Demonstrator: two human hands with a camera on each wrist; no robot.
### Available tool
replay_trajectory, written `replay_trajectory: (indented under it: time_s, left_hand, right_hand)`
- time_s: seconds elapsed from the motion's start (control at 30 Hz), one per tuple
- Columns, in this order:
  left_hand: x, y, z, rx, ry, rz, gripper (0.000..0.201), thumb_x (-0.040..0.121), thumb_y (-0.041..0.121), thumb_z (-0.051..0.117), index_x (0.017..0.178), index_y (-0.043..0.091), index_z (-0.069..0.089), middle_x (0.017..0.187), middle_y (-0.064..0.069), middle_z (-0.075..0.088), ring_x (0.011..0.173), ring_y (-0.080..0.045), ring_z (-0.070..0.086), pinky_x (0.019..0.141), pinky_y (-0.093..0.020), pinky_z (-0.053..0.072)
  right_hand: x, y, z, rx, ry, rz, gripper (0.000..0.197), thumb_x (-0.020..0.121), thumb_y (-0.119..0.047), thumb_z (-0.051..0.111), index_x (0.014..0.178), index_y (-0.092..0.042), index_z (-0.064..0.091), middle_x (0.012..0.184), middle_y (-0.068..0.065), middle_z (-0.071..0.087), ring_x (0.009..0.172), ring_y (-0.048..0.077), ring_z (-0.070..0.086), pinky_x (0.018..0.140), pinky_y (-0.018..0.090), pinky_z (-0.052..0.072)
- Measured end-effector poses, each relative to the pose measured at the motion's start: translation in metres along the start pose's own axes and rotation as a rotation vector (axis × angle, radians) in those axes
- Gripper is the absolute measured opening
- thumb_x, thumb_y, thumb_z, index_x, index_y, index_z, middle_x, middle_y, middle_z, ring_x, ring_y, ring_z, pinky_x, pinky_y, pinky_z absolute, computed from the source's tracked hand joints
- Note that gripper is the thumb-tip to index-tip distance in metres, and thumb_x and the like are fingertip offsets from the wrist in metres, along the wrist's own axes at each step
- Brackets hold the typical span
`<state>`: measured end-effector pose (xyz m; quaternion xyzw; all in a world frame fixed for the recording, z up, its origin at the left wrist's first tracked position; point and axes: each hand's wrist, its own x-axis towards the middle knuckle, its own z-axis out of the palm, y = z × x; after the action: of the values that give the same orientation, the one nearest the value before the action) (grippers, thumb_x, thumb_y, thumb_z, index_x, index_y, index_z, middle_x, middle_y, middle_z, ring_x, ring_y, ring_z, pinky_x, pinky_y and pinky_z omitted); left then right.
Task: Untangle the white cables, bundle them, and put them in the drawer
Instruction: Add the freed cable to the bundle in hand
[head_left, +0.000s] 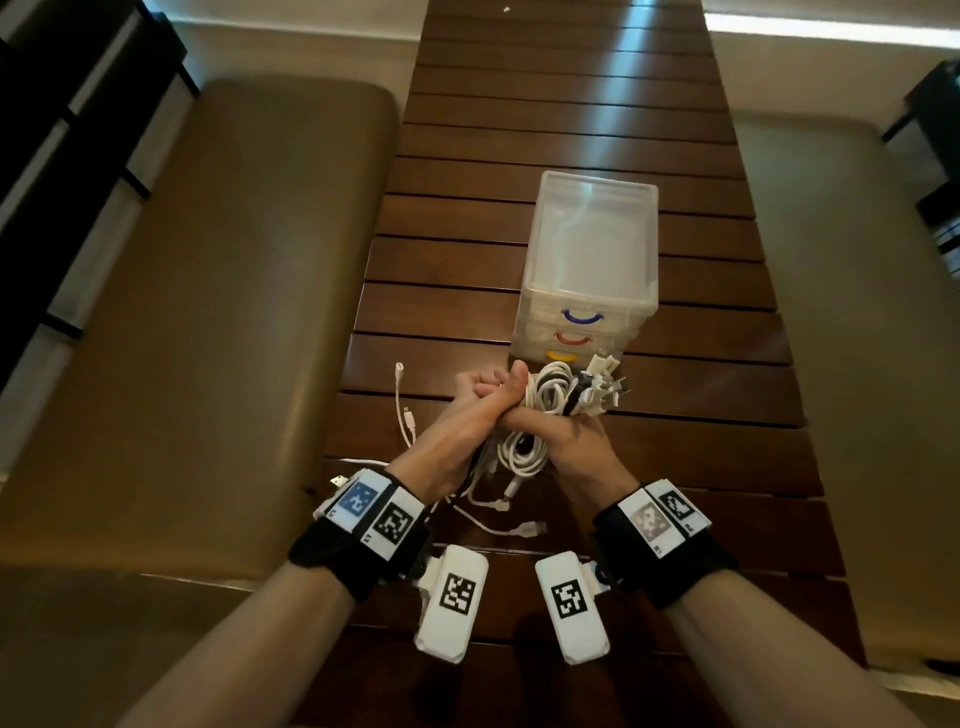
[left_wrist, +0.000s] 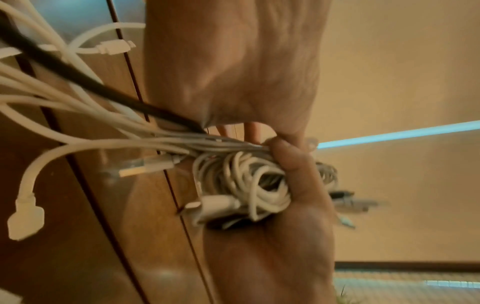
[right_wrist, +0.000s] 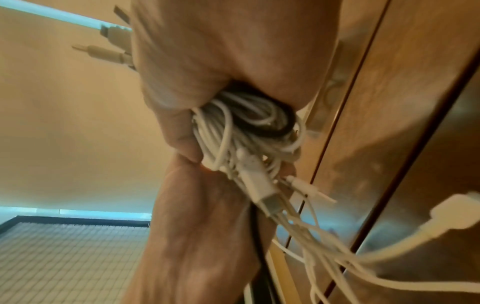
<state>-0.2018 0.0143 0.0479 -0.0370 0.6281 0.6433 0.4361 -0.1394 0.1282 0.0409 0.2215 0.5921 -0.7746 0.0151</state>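
A coil of white cables (head_left: 550, 397) with a black strand in it is held above the wooden table (head_left: 519, 130). My right hand (head_left: 566, 441) grips the coil (right_wrist: 246, 131) in its fist, and plug ends stick out past the fingers. My left hand (head_left: 483, 400) is curled against it with the thumb up, holding the strands where they leave the coil (left_wrist: 246, 181). Loose white ends (head_left: 488, 514) and a black cable (left_wrist: 78, 76) trail down to the table. Just beyond stands the clear drawer unit (head_left: 587, 249), with blue, red and yellow handles, its drawers shut.
A separate short white cable (head_left: 402, 405) lies on the table left of my hands. Padded benches run along the left (head_left: 208, 312) and the right (head_left: 857, 312) of the table. Dark shelving stands at the far left.
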Motion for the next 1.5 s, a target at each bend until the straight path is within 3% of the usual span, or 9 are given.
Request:
replay_trajectory:
  time_s: [0.2, 0.33, 0.47, 0.6, 0.7, 0.97, 1.1, 1.27, 1.5]
  left_hand:
    - [-0.011, -0.025, -0.027, 0.442, -0.098, 0.261, 0.076, 0.076, 0.043, 0.081, 0.13, 0.033, 0.029, 0.114, 0.002, 0.07, 0.092, -0.008, 0.072, 0.076, -0.023, 0.057]
    - [-0.009, -0.035, -0.046, 0.662, -0.132, 0.18, 0.032, 0.081, 0.038, 0.077, 0.105, 0.018, 0.068, 0.09, -0.005, 0.074, 0.076, -0.017, 0.07, 0.076, -0.041, 0.06]
    - [-0.012, -0.037, -0.059, 0.864, -0.243, 0.072, 0.021, 0.083, 0.045, 0.074, 0.079, 0.025, 0.072, 0.072, 0.005, 0.072, 0.064, -0.008, 0.067, 0.066, -0.03, 0.054]
    - [-0.016, -0.017, -0.081, 1.156, -0.187, 0.005, 0.046, 0.073, 0.071, 0.063, 0.069, 0.025, 0.067, 0.066, 0.006, 0.068, 0.058, -0.006, 0.062, 0.064, -0.029, 0.051]
    - [-0.02, -0.004, -0.096, 1.216, -0.168, 0.042, 0.062, 0.063, 0.083, 0.052, 0.068, 0.022, 0.065, 0.061, 0.006, 0.06, 0.051, -0.008, 0.05, 0.055, -0.031, 0.04]
    - [-0.03, 0.001, -0.094, 1.116, -0.267, 0.201, 0.029, 0.068, 0.068, 0.067, 0.075, 0.04, 0.064, 0.067, 0.021, 0.065, 0.059, -0.001, 0.056, 0.054, -0.018, 0.039]
    - [-0.028, 0.007, -0.081, 1.067, -0.274, 0.332, 0.034, 0.074, 0.07, 0.061, 0.07, 0.037, 0.061, 0.063, 0.012, 0.061, 0.057, -0.007, 0.053, 0.054, -0.023, 0.038]
    - [-0.025, 0.017, -0.062, 1.1, -0.292, 0.435, 0.028, 0.086, 0.062, 0.057, 0.064, 0.044, 0.057, 0.058, 0.016, 0.057, 0.053, -0.005, 0.053, 0.051, -0.02, 0.037]
    - [-0.022, 0.036, -0.06, 1.159, -0.191, 0.432, 0.023, 0.085, 0.063, 0.053, 0.072, 0.045, 0.058, 0.057, 0.014, 0.058, 0.054, -0.002, 0.055, 0.054, -0.02, 0.039]
  right_hand:
    - [0.005, -0.012, -0.006, 0.32, -0.047, 0.123, 0.008, 0.088, 0.003, 0.059, 0.094, -0.001, 0.063, 0.114, 0.017, 0.071, 0.117, 0.026, 0.065, 0.093, 0.049, 0.055]
    - [0.003, -0.02, -0.007, 0.385, -0.138, 0.073, 0.003, 0.087, -0.011, 0.063, 0.087, -0.011, 0.06, 0.079, 0.011, 0.067, 0.084, 0.026, 0.069, 0.079, 0.041, 0.057]
    - [0.001, -0.028, 0.0, 0.416, -0.223, 0.01, 0.006, 0.082, -0.007, 0.059, 0.08, -0.011, 0.054, 0.061, 0.003, 0.051, 0.059, 0.018, 0.054, 0.071, 0.037, 0.049]
    - [0.003, -0.031, -0.005, 0.391, -0.228, 0.001, 0.009, 0.076, -0.003, 0.057, 0.081, -0.009, 0.052, 0.057, 0.004, 0.048, 0.053, 0.018, 0.05, 0.066, 0.037, 0.046]
    - [0.005, -0.03, -0.008, 0.327, -0.198, -0.005, 0.009, 0.074, -0.003, 0.059, 0.079, -0.007, 0.054, 0.056, 0.008, 0.046, 0.051, 0.02, 0.049, 0.064, 0.038, 0.044]
    - [0.005, -0.019, -0.024, 0.136, -0.113, 0.009, 0.013, 0.072, -0.002, 0.064, 0.082, -0.002, 0.056, 0.055, 0.009, 0.048, 0.049, 0.024, 0.05, 0.056, 0.034, 0.043]
    - [0.002, -0.019, -0.029, -0.081, -0.1, -0.005, 0.015, 0.074, 0.004, 0.07, 0.081, 0.001, 0.058, 0.061, 0.011, 0.054, 0.048, 0.022, 0.054, 0.049, 0.03, 0.047]
    - [-0.003, -0.02, -0.022, -0.518, -0.275, 0.014, 0.016, 0.079, -0.006, 0.077, 0.084, -0.016, 0.065, 0.083, -0.002, 0.068, 0.08, 0.011, 0.067, 0.078, 0.03, 0.055]
    - [-0.002, -0.024, -0.018, -0.324, -0.312, 0.064, 0.024, 0.08, 0.004, 0.073, 0.102, -0.004, 0.068, 0.1, 0.012, 0.074, 0.099, 0.027, 0.071, 0.094, 0.05, 0.055]
